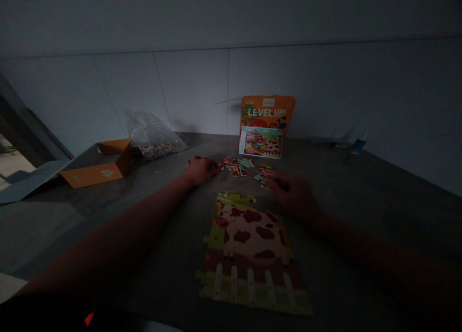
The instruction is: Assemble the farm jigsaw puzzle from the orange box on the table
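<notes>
A partly joined jigsaw puzzle (252, 255) lies flat in front of me, showing a spotted cow above a white fence. Beyond it, my left hand (202, 170) rests on the table with fingers curled at the left edge of a heap of loose puzzle pieces (238, 165). What its fingertips hold, if anything, is hidden. Over a smaller group of puzzle pieces (265, 171) to the right, my right hand (294, 193) has its thumb and fingers closed on a puzzle piece (269, 176). The dim light blurs its outline.
Against the wall leans an orange "LEVEL UP!" box (269, 111), with a farm picture card (262, 142) before it. An open orange box (97, 171) and a clear plastic bag of small bits (153, 137) stand left. A blue-capped bottle (358, 146) is at right.
</notes>
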The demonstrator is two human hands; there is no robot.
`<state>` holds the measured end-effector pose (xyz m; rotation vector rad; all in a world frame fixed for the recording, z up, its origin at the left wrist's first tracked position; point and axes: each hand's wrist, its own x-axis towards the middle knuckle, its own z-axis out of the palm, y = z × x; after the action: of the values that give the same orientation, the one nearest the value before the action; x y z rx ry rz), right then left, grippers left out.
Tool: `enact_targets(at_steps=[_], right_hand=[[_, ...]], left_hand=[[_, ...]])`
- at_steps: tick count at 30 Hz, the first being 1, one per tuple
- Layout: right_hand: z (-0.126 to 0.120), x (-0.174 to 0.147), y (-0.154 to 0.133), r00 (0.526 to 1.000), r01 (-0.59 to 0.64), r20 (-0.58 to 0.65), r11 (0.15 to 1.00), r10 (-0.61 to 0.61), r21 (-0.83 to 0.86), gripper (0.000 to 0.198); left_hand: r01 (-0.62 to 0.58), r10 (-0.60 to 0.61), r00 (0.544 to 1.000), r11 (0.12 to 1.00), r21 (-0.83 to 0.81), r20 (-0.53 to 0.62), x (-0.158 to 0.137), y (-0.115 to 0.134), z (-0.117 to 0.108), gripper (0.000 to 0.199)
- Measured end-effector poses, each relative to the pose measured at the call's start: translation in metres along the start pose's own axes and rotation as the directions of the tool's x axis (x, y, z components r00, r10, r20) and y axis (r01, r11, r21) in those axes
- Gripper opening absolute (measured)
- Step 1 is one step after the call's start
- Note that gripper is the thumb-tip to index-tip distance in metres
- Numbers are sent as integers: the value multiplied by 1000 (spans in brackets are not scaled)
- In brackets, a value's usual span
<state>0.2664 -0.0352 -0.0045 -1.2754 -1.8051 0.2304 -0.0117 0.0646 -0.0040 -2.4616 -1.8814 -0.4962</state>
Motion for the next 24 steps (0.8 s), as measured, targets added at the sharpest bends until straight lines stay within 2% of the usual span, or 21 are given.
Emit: enact_targets(at_steps=[2,4,7,9,13,15,19,21,24], right_hand=[[-2,3,1,989,-126,-79,992,127,19,34],[-4,6,3,969,-218,-111,975,223,53,36],[-6,9,4,953,-275,-103,957,283,89,36],[-6,9,4,953,-280,-93,956,288,92,37],[-6,8,3,956,-275,-88,958,281,81,36],[-6,7,3,957,-270,-88,960,275,71,35],[-5,8,7,947,-287,-117,953,298,103,31],[-4,9,10,937,-303,-138,942,322,143,29],[-2,10,16,924,-314,-163,929,347,196,27]], left_hand=[[7,-7,1000,1000,-19,0,1,-2,0,34],[14,-14,1000,999,-46,-7,2,-2,0,44],[15,-16,1000,997,-79,-21,0,0,-1,69],[4,-7,999,997,-78,-48,-3,3,-4,73],[49,-46,988,999,17,-147,-9,9,-13,56],[139,-128,976,989,52,-174,-10,8,-17,48],[321,-300,922,946,53,-244,-10,3,-20,52],[355,-327,902,933,53,-283,-9,-1,-21,51],[349,-317,914,933,90,-254,-10,-5,-21,44]])
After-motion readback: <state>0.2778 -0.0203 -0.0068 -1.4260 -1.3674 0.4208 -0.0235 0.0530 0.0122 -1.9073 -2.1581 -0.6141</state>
